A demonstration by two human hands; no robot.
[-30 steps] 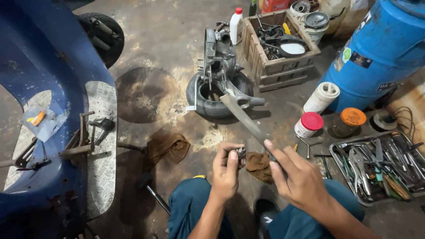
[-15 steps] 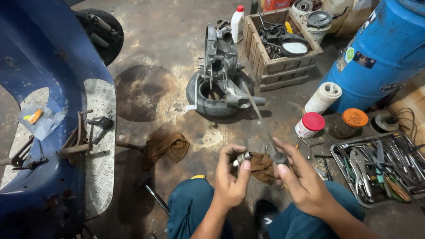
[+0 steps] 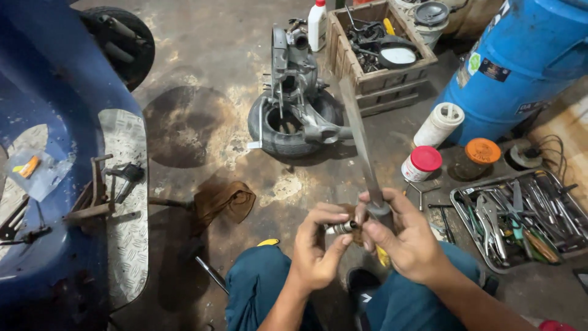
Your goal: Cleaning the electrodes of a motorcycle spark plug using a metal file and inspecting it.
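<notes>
1. Your left hand (image 3: 315, 248) is closed around a small metal cylindrical part (image 3: 340, 228), pinched between thumb and fingertips, low in the view between your knees.
2. Your right hand (image 3: 407, 242) is wrapped around the handle of a long flat file (image 3: 360, 138) — the blade runs up and away from your fingers, tilted a little to the left, its lower end meeting the small part just beside your left fingertips.
3. Directly beyond both hands, an engine casing (image 3: 294, 67) stands in a small tyre (image 3: 288, 132) on the stained floor.
4. Beyond your right hand, a wooden crate (image 3: 383, 83) of parts sits next to the casing, with a white bottle (image 3: 316, 24) at its left corner.
5. Right of the file, near your right hand: a white tub with a red lid (image 3: 421, 163), an orange-lidded jar (image 3: 479, 154) and a white roll (image 3: 440, 122) — all in front of a blue drum (image 3: 527, 61).
6. Just right of your right wrist lies a metal tray of tools (image 3: 520, 217).
7. Left of your left hand, a brown rag (image 3: 225, 201) lies on the floor, and well beyond it the blue scooter body (image 3: 55, 122).
</notes>
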